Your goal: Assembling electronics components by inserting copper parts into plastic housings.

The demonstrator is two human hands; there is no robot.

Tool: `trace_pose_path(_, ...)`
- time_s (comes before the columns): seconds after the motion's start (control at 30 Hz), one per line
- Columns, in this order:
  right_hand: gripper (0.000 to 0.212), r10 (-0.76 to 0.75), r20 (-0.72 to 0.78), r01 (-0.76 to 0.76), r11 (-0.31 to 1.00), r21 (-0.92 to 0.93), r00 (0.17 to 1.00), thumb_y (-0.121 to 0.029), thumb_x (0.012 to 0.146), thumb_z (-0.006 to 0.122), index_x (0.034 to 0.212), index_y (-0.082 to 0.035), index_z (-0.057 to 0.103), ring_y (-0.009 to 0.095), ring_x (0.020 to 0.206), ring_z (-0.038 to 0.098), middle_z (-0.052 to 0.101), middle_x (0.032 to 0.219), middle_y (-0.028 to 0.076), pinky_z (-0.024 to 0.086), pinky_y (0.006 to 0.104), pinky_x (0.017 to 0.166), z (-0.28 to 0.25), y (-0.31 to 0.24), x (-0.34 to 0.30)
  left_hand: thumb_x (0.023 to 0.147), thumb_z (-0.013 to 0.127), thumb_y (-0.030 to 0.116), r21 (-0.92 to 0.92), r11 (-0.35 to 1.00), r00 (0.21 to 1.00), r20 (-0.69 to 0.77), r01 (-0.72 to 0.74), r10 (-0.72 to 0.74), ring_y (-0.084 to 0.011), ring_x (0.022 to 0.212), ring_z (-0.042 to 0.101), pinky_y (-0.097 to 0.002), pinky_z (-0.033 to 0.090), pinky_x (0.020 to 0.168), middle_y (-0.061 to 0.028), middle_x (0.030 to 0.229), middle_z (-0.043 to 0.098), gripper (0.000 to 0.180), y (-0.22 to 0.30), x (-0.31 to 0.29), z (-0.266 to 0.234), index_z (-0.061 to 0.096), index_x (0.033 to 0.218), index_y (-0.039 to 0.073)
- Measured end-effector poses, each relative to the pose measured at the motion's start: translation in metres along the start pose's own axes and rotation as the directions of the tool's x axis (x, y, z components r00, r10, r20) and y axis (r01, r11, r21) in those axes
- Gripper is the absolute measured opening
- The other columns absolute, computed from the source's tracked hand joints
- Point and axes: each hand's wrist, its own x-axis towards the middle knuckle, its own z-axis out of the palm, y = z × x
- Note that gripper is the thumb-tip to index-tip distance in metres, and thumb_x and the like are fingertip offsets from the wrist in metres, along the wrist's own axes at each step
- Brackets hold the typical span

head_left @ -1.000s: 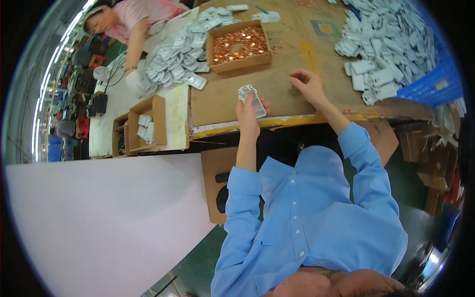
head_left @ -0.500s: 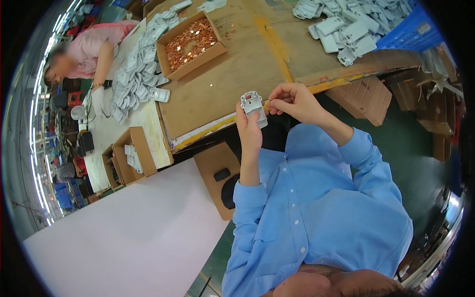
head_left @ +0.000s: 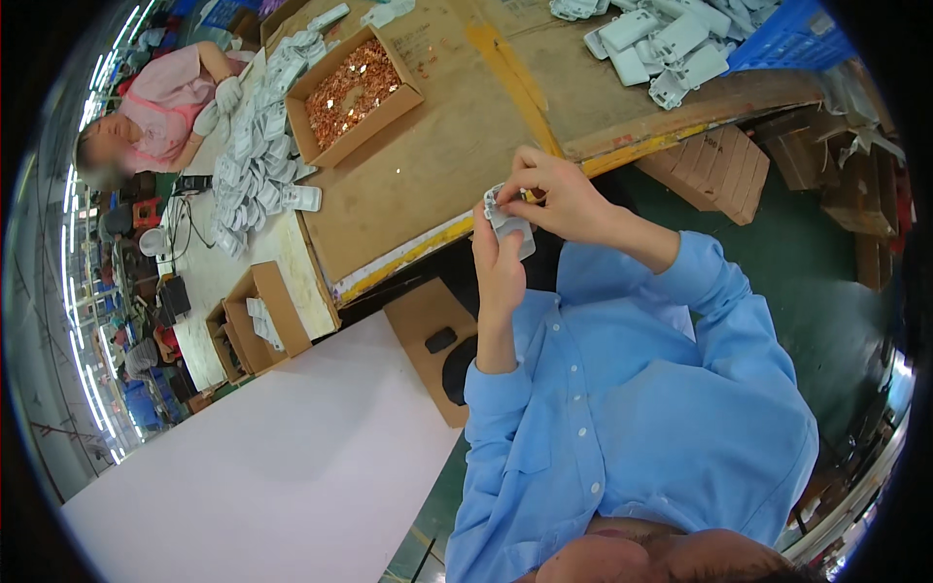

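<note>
Copper-parts box beyond hands

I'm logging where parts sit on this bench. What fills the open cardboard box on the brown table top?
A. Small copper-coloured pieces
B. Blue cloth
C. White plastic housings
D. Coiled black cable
A: the cardboard box on the table is filled with small copper-coloured pieces, while the white plastic housings lie piled outside it.

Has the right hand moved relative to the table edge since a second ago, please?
Yes. The right hand has come back off the cardboard-covered table toward the body, and now meets the left hand at the small grey part.
</note>
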Motion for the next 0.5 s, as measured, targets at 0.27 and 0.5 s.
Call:
trace_pose_path(0.27,0.03,0.049,0.109,-0.04,0.995,-0.091,0.993,-0.014,0.076,0.072,0.096,-0.006,0.052,0.026,0.084,0.058,0.055,0.093,0.009,0.048,0.0366,0.068,-0.02,-0.013,0.007,0.084,0.043,0.005,0.504,0.859,0.996,0.049,-0.086,0.072,-0.0134,0.08,0.059,-0.0268,0.048,0.073,-0.0075,0.093,0.061,0.036,0.005,-0.005,-0.002,0.051,0.119,0.0)
trace_pose_path(0.5,0.029,0.008,0.132,0.026,0.968,-0.25,0.991,-0.014,0.077,0.073,0.096,-0.006,0.052,0.024,0.074,0.061,0.054,0.091,0.008,0.049,0.0334,0.062,-0.018,-0.016,-0.001,0.086,0.043,0.011,0.212,0.975,0.997,0.026,0.064,-0.072,-0.0134,0.074,0.059,-0.0252,0.049,0.066,-0.008,0.093,0.062,0.036,0.012,-0.012,-0.002,0.052,0.119,-0.001)
